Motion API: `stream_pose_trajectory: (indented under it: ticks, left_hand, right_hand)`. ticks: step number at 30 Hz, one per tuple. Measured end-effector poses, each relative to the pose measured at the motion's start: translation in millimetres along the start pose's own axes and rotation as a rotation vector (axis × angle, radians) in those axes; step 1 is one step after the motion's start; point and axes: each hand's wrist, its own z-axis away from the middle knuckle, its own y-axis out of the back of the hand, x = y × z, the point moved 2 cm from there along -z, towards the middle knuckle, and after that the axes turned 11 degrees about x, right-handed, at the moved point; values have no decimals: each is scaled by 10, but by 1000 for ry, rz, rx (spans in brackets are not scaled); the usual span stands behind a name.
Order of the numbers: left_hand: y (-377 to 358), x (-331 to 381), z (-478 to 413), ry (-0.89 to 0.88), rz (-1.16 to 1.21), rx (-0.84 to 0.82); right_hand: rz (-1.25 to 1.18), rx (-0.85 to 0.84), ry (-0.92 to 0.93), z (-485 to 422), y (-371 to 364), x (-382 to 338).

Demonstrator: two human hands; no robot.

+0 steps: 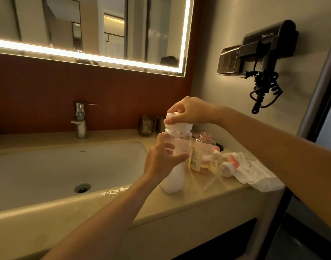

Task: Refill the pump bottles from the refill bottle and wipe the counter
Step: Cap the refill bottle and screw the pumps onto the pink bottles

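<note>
A tall clear refill bottle (pixel 175 177) with pale pink liquid stands upright on the beige counter (pixel 207 196), right of the sink. My left hand (pixel 161 160) grips its body. My right hand (pixel 191 110) grips its wide white cap (pixel 177 126) from above. Just behind to the right stands an open pump bottle (pixel 203 156) with a threaded neck and pinkish liquid. A removed pump head with its dip tube (pixel 223 170) lies on the counter beside it. A white cloth (pixel 254 173) lies crumpled at the counter's right end.
The white sink basin (pixel 67 169) with its drain lies to the left, a chrome tap (pixel 80 121) behind it. Two dark glasses (pixel 147 125) stand by the back wall. White spilled drops (pixel 114 191) mark the counter's front edge. A hair dryer (pixel 267 51) hangs on the right wall.
</note>
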Motion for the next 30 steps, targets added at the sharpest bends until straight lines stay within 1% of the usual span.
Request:
stream_pose_trajectory:
  ticks: [3,4,6,8,9,11,14,16,18,20,22,23,28,30]
  left_hand:
    - [5,2,8,-17,-6,5]
    - [6,7,14,-24,-7,6]
    - [5,24,22,-33,-6,8]
    - [1,29,21,-35,-6,6]
    - [0,30,20,-34,-9,6]
    - [-2,19,26,-31,-15,6]
    - [-14,6,41,-33,-18,-3]
    - [-12,2,43,-32,-16,-2]
    - [-11,0,33,-36,-24,-1]
    - [-10,-11,24,-37,-25,-1]
    - [-9,-17,24,-35,-26,-2]
    - [-11,-18,23,-37,-29,-1]
    - [-28,-8,20,-32,-41,1]
    - [-28,-13,21,-28,-37,1]
  right_hand:
    - [11,39,-44,27,-34,-17]
    - [30,10,-61,34,-22,-16]
    - [37,-104,-76,67,53,-15]
    - [-32,-197,-60,103,155,-16]
    - [-68,-214,-49,115,191,-14]
    - [-62,-196,-21,125,181,-8]
    - [145,-98,23,114,81,-6]
    - [248,-71,10,106,67,-30]
    - [221,-88,-17,103,126,-75]
    - [119,-155,-28,103,199,-117]
    - [136,-225,-11,102,206,-127]
    - [181,-217,-4,95,176,-109]
    - [441,-12,-31,124,54,-47]
    - [467,-10,-63,122,111,-22]
